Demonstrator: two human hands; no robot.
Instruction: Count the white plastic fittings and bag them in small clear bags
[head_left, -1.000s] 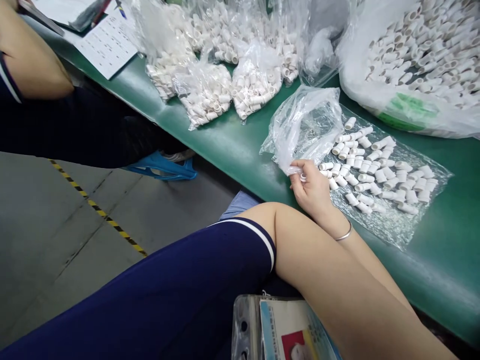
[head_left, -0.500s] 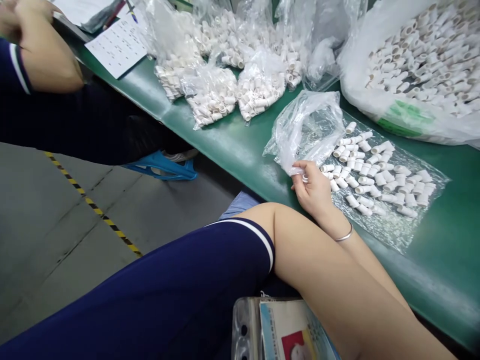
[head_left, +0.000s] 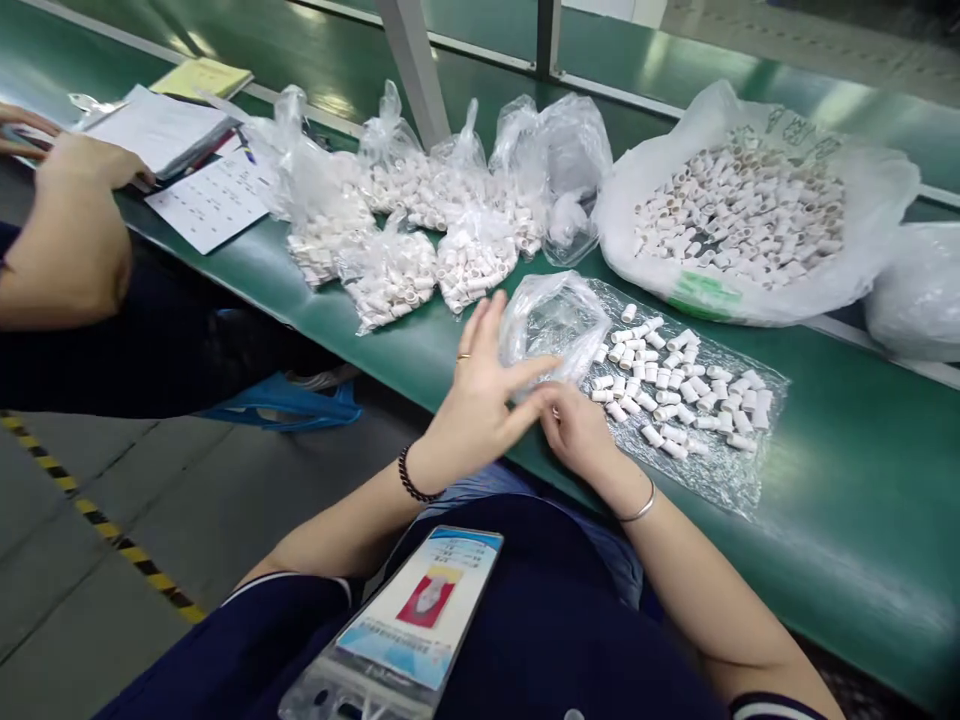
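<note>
My left hand is open, fingers spread, over the table edge. Its fingertips are beside a clear plastic bag, and its thumb side comes close to my right hand. With its fingers curled, my right hand is closed at the bag's near edge. The end of a small white pipe fitting shows between its thumb and fingers; whether it also grips the bag's film is hidden. To its right, many loose white pipe fittings lie on a flat clear plastic sheet.
Behind stand several filled clear bags of fittings and a large open sack holding many more. At left, a co-worker's arm reaches towards papers and a clipboard. A blue stool is below the green table.
My left arm, previously stretched across to the right, has come back, and its hand is now beside the bag. The view has shifted. My right hand stays at the bag's near edge.
</note>
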